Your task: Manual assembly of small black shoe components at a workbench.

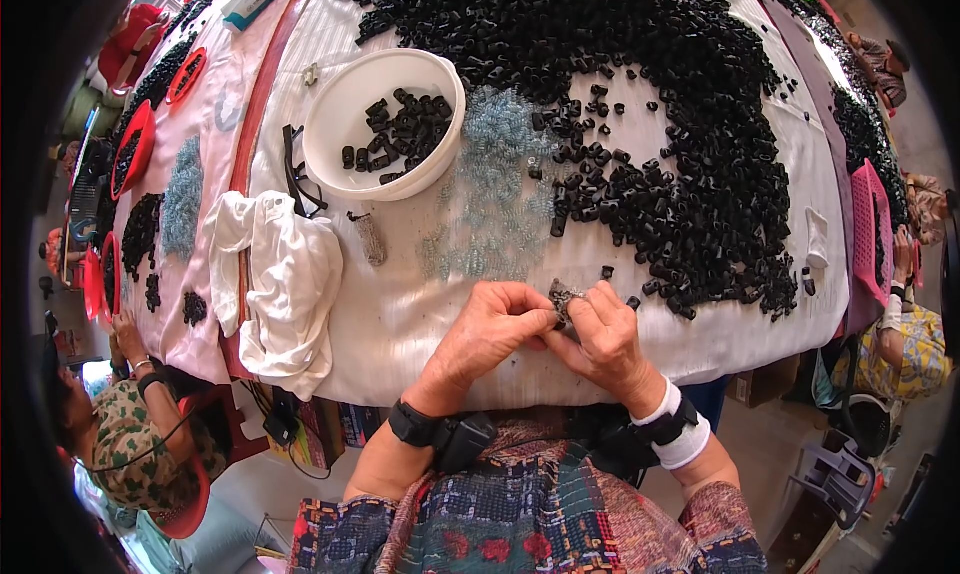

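No text or numbers are legible. Any print on the teal-and-white box (255,1), far left, is unreadable.

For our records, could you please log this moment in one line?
left hand: pinching small dark piece; right hand: touching it; ahead: clear coils, black pieces; left: white bowl, cloth

Shared workshop, heaped black parts (720,164), co-workers (150,444) alongside

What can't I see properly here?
In the head view:
What lies between the left hand and right hand: fingers cover most of it.
Part of the bottom of the white bowl: black pieces hide it.
Far end of the big black pile: cut off by the top edge.
Exact shapes of the bluish pieces: too small.
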`<action>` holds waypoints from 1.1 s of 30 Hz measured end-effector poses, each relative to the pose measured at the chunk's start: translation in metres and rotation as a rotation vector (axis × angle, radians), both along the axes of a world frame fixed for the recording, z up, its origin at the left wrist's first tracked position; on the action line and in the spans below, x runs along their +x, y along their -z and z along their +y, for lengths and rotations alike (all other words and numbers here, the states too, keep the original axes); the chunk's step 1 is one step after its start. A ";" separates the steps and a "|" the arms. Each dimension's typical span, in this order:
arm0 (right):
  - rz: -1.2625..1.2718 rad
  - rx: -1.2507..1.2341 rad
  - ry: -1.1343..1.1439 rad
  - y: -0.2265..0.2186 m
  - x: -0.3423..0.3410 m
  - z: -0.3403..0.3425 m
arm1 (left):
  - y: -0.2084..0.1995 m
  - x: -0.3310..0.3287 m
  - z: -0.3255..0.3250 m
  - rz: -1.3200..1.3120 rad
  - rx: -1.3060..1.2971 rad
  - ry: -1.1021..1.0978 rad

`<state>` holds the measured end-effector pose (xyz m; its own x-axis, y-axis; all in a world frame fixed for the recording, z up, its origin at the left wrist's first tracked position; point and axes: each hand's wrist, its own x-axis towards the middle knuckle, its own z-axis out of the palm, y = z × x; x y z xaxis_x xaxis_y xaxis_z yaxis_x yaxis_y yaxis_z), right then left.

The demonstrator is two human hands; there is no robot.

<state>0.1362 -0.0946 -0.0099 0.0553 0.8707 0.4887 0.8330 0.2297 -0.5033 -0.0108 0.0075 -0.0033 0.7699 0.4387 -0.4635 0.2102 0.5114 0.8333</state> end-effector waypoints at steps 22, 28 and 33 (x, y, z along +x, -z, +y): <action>0.373 0.011 0.060 -0.002 0.000 -0.006 | -0.002 0.000 -0.006 -0.097 -0.123 -0.097; 0.672 -0.087 0.068 0.000 0.004 -0.010 | -0.005 0.000 -0.005 -0.099 -0.147 -0.064; 0.580 -0.125 0.018 -0.007 0.006 -0.009 | -0.003 -0.003 0.001 -0.098 -0.168 -0.020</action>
